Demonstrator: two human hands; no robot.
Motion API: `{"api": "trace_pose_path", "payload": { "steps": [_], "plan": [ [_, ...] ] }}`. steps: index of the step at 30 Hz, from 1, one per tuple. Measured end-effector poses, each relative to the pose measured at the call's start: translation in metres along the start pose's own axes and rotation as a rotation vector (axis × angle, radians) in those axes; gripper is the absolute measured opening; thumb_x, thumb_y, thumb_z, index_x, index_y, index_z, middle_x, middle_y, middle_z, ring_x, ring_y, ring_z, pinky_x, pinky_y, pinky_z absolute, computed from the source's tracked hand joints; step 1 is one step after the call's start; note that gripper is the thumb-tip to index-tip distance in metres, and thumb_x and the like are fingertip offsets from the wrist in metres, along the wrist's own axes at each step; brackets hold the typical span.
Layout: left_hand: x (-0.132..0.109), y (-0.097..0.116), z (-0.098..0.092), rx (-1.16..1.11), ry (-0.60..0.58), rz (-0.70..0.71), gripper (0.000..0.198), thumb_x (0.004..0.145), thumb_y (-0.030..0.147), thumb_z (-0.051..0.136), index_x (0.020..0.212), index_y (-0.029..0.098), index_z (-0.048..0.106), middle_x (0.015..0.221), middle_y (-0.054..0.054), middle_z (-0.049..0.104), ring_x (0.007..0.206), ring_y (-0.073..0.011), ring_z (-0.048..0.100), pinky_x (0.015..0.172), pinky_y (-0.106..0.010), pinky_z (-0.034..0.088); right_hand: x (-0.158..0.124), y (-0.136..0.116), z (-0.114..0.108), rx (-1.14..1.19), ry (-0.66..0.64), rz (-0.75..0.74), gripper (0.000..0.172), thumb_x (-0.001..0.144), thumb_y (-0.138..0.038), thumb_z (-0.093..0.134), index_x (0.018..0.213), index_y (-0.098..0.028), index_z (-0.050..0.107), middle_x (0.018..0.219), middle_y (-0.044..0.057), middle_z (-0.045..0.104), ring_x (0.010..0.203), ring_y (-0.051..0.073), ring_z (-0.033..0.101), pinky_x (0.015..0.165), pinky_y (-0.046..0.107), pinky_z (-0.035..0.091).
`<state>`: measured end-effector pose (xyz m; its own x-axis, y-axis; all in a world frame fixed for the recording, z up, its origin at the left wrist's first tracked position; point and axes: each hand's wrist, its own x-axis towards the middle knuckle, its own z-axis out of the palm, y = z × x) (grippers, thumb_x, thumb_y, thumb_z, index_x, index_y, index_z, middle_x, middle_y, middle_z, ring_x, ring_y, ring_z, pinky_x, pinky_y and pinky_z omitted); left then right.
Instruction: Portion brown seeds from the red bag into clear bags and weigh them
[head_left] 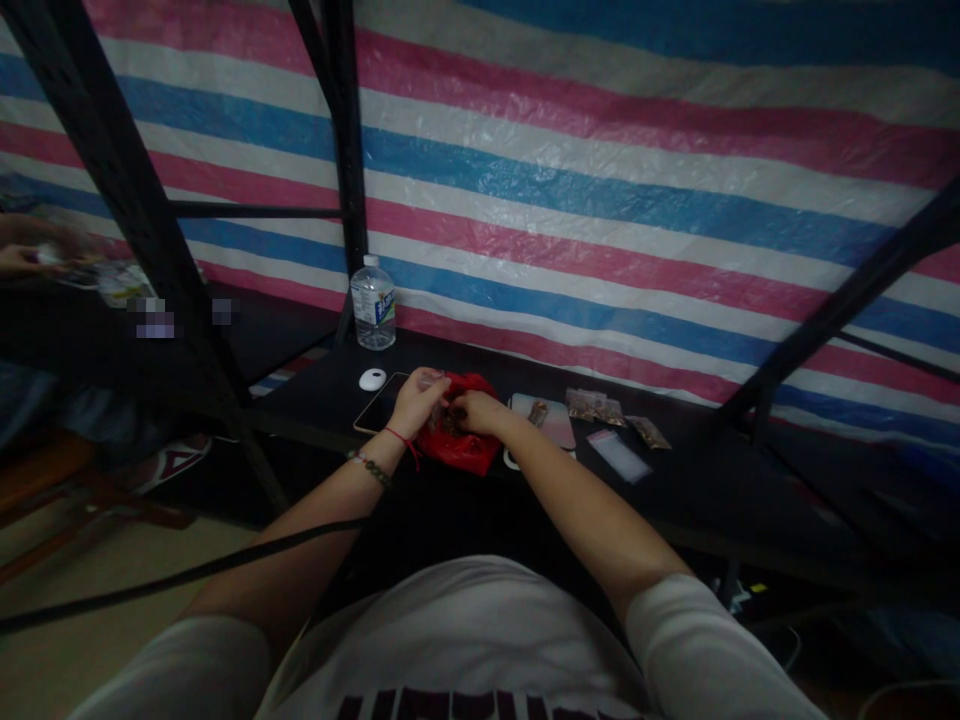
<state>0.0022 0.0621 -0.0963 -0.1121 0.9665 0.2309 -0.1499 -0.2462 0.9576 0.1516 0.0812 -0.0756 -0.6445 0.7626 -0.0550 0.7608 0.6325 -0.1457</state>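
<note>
A red plastic bag (476, 455) lies open on the dark shelf table, with small brown pieces inside. Above its left side, my left hand (421, 398) is closed on a small clear bag (431, 380). Inside the bag's opening is my right hand (476, 412), its fingers pressed together among the brown pieces; whatever they pinch is too small to name. Right of the red bag, a pale flat device (559, 425) carries a small filled packet (538, 411). Further right are several filled clear packets (595, 405) and a stack of flat clear bags (619, 456).
A clear bottle (374, 310) stands at the back left, near a white oval object (372, 380) and a phone (379, 405). Black metal posts (349, 150) frame the table before a striped sheet (562, 200). A person's hand (19, 262) shows at far left.
</note>
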Motion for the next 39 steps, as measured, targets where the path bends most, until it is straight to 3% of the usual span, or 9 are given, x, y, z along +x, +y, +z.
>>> {"api": "trace_pose_path", "payload": {
  "steps": [10,22,26,32,35,39],
  "plan": [
    [0.000,-0.001,0.000,-0.017,-0.010,0.002,0.036,0.064,0.038,0.070,0.087,0.018,0.051,0.067,0.004,0.061,0.047,-0.0099,0.057,0.050,-0.022,0.044,0.005,-0.001,-0.005,0.006,-0.030,-0.004,0.024,0.075,-0.014,0.061,0.096,-0.017,0.073,0.091,0.007,0.073,0.080,0.017,0.065,0.068,0.022,0.042],
    [-0.002,0.004,0.001,-0.031,-0.004,-0.032,0.037,0.065,0.038,0.071,0.089,0.018,0.052,0.067,0.003,0.061,0.048,-0.0104,0.058,0.047,-0.021,0.043,-0.005,0.007,-0.006,0.127,0.082,0.020,0.022,0.079,-0.017,0.058,0.095,-0.016,0.074,0.087,0.006,0.074,0.076,0.015,0.065,0.068,0.021,0.042],
    [-0.003,0.004,0.001,-0.041,-0.009,-0.022,0.037,0.063,0.037,0.072,0.086,0.017,0.052,0.066,0.003,0.060,0.047,-0.0097,0.057,0.048,-0.021,0.044,-0.017,0.011,-0.016,0.186,0.123,0.045,0.024,0.076,-0.013,0.060,0.095,-0.016,0.073,0.088,0.005,0.073,0.075,0.013,0.065,0.067,0.019,0.043],
    [-0.002,0.003,0.000,-0.044,0.003,-0.023,0.038,0.063,0.037,0.072,0.087,0.017,0.052,0.066,0.003,0.060,0.048,-0.0089,0.057,0.048,-0.020,0.044,-0.057,0.051,-0.055,0.430,0.271,0.152,0.022,0.077,-0.016,0.060,0.096,-0.012,0.071,0.082,0.005,0.072,0.068,0.013,0.065,0.063,0.020,0.047],
    [-0.002,0.001,0.002,-0.029,0.016,-0.025,0.039,0.062,0.039,0.073,0.087,0.017,0.052,0.066,0.004,0.060,0.048,-0.0090,0.057,0.048,-0.020,0.044,-0.078,0.078,-0.064,0.325,0.296,0.280,0.020,0.075,-0.014,0.062,0.092,-0.013,0.071,0.082,0.006,0.072,0.068,0.014,0.064,0.063,0.021,0.047],
    [-0.003,-0.004,0.004,-0.026,-0.012,-0.018,0.039,0.063,0.039,0.073,0.086,0.017,0.052,0.068,0.004,0.060,0.049,-0.0096,0.058,0.048,-0.020,0.044,-0.091,0.098,-0.059,0.210,0.239,0.329,0.019,0.070,-0.010,0.063,0.086,-0.015,0.072,0.077,0.003,0.073,0.066,0.014,0.065,0.061,0.020,0.047]
  ]
}}
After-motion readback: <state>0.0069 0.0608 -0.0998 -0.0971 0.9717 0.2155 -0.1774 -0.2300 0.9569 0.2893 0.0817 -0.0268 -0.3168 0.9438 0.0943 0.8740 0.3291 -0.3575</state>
